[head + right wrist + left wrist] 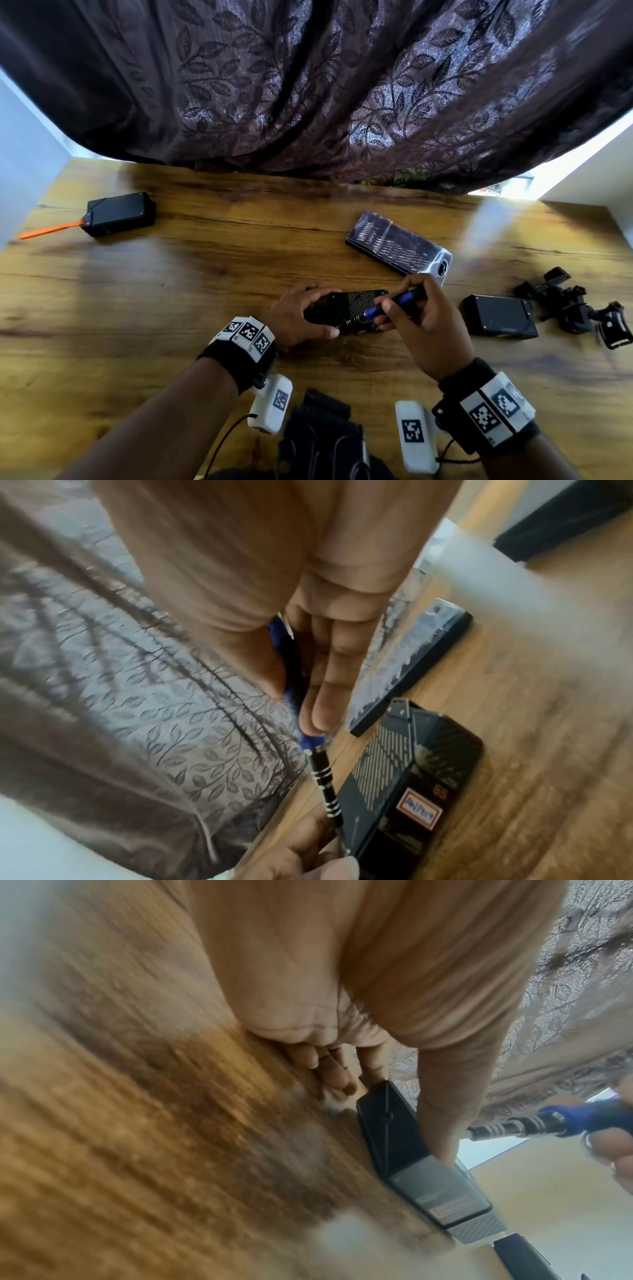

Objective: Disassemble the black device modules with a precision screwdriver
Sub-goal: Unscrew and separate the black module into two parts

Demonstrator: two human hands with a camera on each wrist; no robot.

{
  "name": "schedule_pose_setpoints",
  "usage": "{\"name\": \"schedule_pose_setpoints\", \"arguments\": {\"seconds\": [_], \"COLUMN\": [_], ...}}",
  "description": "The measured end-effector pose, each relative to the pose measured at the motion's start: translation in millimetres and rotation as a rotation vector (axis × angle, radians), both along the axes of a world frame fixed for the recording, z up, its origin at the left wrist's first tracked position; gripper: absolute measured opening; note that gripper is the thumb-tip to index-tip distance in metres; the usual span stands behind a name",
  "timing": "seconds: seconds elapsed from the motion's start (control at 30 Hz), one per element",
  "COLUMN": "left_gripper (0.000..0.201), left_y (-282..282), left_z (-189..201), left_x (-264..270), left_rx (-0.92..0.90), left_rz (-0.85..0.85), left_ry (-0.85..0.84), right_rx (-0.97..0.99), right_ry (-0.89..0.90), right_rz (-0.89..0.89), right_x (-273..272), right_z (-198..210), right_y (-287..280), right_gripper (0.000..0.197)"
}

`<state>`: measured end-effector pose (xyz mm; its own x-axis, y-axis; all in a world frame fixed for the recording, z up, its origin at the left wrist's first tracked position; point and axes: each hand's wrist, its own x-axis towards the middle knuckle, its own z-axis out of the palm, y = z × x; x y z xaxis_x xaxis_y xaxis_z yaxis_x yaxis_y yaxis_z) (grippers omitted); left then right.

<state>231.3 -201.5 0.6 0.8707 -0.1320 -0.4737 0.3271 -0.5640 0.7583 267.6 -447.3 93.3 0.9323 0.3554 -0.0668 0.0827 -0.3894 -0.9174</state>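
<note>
Black module [356,310]: mid-table, gripped by left hand [301,318], fingers curled round its end. Screwdriver [387,306]: pinched in right hand [424,325], tip low at module's near edge. Risk: angled tip likely slips, stripping the screw or jabbing the left thumb.

Wooden table [205,274], three black modules [356,310], clear bit case [397,247], black mount parts [579,308], black strap [322,428]

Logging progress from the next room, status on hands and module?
Left hand grips module on table. Right hand holds screwdriver, tip at module's near-left corner. Nothing in the way.
</note>
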Motion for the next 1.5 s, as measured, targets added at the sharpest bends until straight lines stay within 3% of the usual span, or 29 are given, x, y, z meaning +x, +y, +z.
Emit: {"name": "schedule_pose_setpoints", "arguments": {"seconds": [0.17, 0.3, 0.43, 0.63, 0.83, 1.03, 1.2, 1.4, 1.5], "left_gripper": [0.082, 0.083, 0.088, 0.105, 0.094, 0.091, 0.091, 0.095, 0.093], "left_y": [0, 2, 1, -1, -4, -7, -7, -7, -8], "left_z": [-2, -8, -13, -19, -19, -9, -11, -20, -18], "left_x": [0, 0, 0, 1, -2, -4, -3, -2, -2], "left_rx": [-0.013, -0.008, 0.037, 0.091, 0.122, 0.135, 0.156, 0.189, 0.187], "left_rz": [0.01, 0.006, -0.012, -0.004, 0.0, -0.012, -0.022, -0.023, -0.033], "left_ry": [0.002, -0.026, -0.068, -0.085, -0.15, -0.159, -0.168, -0.182, -0.185], "right_rx": [-0.363, -0.583, -0.76, -0.944, -0.923, -0.946, -1.016, -0.927, -0.93], "right_ry": [-0.355, -0.416, -0.469, -0.558, -0.503, -0.46, -0.47, -0.442, -0.415], "right_rz": [0.306, 0.646, 0.798, 0.792, 0.816, 0.689, 0.607, 0.753, 0.723], "right_x": [6, 11, 11, 10, 9, 3, -1, -9, -7], "right_z": [25, 52, 64, 70, 73, 73, 71, 68, 68], "right_y": [10, 34, 56, 74, 69, 64, 63, 60, 60], "right_gripper": [0.024, 0.014, 0.018, 0.027, 0.031, 0.011, 0.022, 0.042, 0.037]}}
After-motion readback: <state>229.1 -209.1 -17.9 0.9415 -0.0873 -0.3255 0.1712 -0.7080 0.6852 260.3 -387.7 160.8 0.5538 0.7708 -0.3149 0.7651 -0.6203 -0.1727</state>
